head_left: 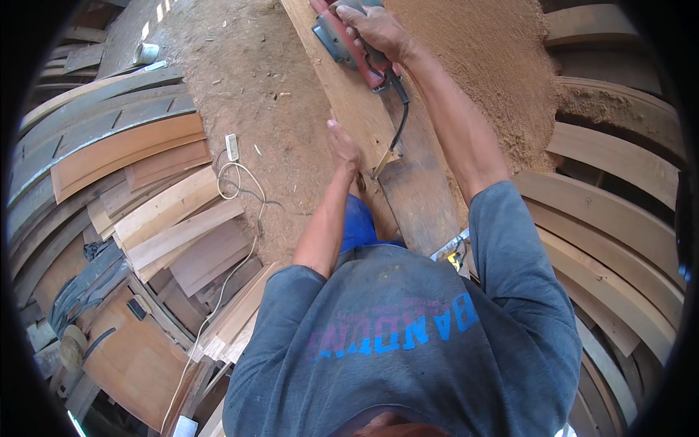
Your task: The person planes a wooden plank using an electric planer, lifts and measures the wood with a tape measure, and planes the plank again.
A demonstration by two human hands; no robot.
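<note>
A red and grey electric planer [355, 52] rests on a long pale wooden plank [357, 105] at the top of the view. Wrapped round its handle is my right hand [380, 30], the arm stretched forward. A black cord runs back from the planer over the plank. Close to my body, my left hand [344, 149] lies along the plank's left edge with fingers stretched forward; its far side is partly hidden. The plank lies on a darker, worn board [419, 182]. Beside the plank's near end sits a small angled wooden piece [384, 162].
Sawdust and shavings [484, 73] heap up on the right. Stacked boards [597, 218] line the right side, and more planks [175, 211] lie on the left. A white extension socket [232, 148] with a pale cable lies on the dirt floor [255, 80]. A whitish cup-like container [146, 53] stands farther off.
</note>
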